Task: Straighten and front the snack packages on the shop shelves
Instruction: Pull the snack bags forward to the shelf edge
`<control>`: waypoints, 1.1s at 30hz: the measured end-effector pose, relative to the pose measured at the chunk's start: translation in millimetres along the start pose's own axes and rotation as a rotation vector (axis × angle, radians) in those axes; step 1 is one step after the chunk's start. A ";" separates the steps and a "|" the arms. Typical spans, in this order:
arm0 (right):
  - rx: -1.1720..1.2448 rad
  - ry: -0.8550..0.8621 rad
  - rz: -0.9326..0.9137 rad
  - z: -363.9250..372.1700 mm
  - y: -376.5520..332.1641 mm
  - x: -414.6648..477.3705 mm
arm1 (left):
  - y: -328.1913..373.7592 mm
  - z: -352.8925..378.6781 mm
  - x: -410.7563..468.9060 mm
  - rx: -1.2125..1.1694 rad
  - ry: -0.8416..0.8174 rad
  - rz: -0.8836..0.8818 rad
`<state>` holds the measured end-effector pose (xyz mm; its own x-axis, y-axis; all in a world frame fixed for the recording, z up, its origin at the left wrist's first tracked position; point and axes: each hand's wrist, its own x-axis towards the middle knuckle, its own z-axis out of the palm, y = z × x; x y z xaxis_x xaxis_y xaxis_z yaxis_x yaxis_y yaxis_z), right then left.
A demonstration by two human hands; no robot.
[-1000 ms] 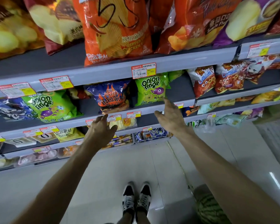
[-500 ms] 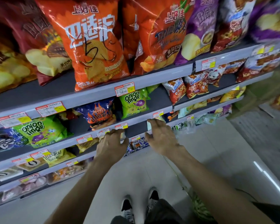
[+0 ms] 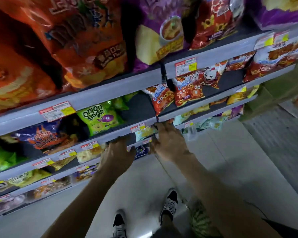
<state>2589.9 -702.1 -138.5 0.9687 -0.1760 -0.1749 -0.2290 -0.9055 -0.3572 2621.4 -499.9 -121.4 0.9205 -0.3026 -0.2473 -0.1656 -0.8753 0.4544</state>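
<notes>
Evidently the left hand (image 3: 118,152) lies with loose fingers at the shelf edge (image 3: 110,137) under the onion rings bag (image 3: 98,117), holding nothing. The right hand (image 3: 169,143) touches the pale packet (image 3: 144,133) just below that edge, though blur hides whether it pinches it. It would be best to take the packet by both top corners, stand it upright and draw it forward, label outward.

Snack bags (image 3: 100,117) on shelves (image 3: 110,98) (watermelon (image 3: 201,222) below)

Stock entry: two items
We list one green onion rings bag (image 3: 100,116), upright, facing out; across a gap, one red packet (image 3: 159,100), tilted.
</notes>
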 end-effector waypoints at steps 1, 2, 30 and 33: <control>0.005 -0.004 0.003 -5.0 15.7 7.3 | 14.2 7.9 9.3 0.002 -0.008 -0.002; 0.019 -0.004 0.010 -10.0 30.7 14.6 | 25.8 17.3 20.7 -0.002 -0.013 0.001; 0.739 0.015 0.328 -53.7 211.8 202.1 | 108.6 99.4 218.9 -1.271 0.182 -0.539; 0.655 0.040 0.339 -44.3 215.1 203.0 | 104.4 101.7 219.3 -1.264 0.172 -0.530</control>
<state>2741.5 -949.8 -210.2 0.8343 -0.4310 -0.3439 -0.5146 -0.3849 -0.7662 2770.0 -696.1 -215.2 0.8192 0.0866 -0.5669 0.5600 0.0920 0.8233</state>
